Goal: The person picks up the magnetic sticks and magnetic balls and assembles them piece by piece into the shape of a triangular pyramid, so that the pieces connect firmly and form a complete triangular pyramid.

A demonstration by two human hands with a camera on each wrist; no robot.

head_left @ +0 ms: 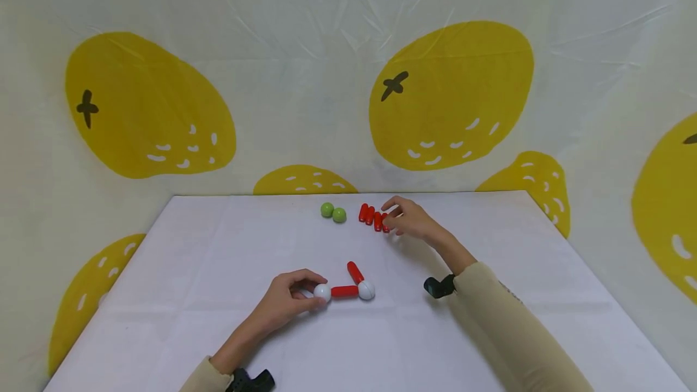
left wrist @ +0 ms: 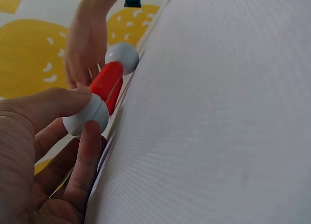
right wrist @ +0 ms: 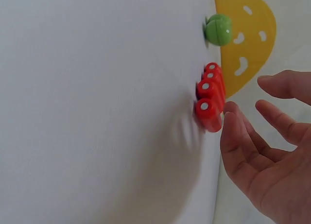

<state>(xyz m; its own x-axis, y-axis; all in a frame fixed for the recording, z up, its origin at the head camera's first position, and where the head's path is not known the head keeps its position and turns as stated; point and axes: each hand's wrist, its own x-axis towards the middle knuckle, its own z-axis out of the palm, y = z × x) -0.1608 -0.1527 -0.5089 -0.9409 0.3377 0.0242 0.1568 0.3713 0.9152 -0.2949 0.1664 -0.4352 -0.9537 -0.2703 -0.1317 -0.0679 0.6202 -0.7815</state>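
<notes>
Left hand [head_left: 285,300]: grip pinching the white ball [head_left: 322,292] of a red-rod assembly [head_left: 345,291], well in from the far edge of the bench [head_left: 245,235]. Right hand [head_left: 412,220]: grip loose, beside four red rods [head_left: 370,216] near that edge.

Left hand [head_left: 288,298]: thumb [left wrist: 53,105] and fingers [left wrist: 87,156] bent in a pinch. Right hand [head_left: 412,221]: farther forward than the left, fingers [right wrist: 234,131] parted, slightly bent. Forearms [head_left: 517,322] sleeved, wrists [head_left: 454,251] bare, extending behind the hands.
</notes>
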